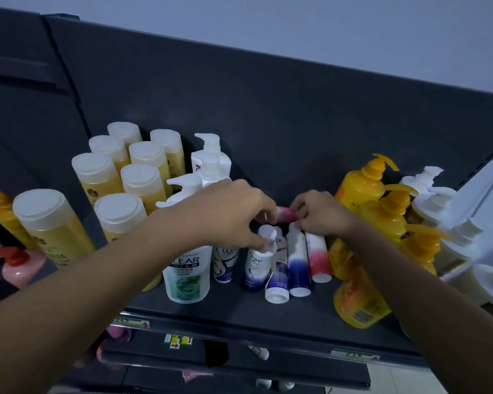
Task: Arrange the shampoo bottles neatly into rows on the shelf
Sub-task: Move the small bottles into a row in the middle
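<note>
While both hands work at the middle of the dark shelf (268, 317), a small pink bottle (287, 215) is pinched between them, the left hand (225, 211) at one end and the right hand (322, 213) at the other, probably to steady it while it is set behind the little bottles. The left thumb also touches the white cap of the Dove bottle (256, 265). Beside it stand a LUX tube (225, 263), a blue-and-white bottle (298, 265) and a pink-and-white bottle (319, 260), packed close as a front row. A white bottle reading "LEAR", likely Clear (188, 277), stands left of them. Yellow capped bottles (143, 180) already form rows on the left; orange pump bottles (382, 214) crowd the right.
</note>
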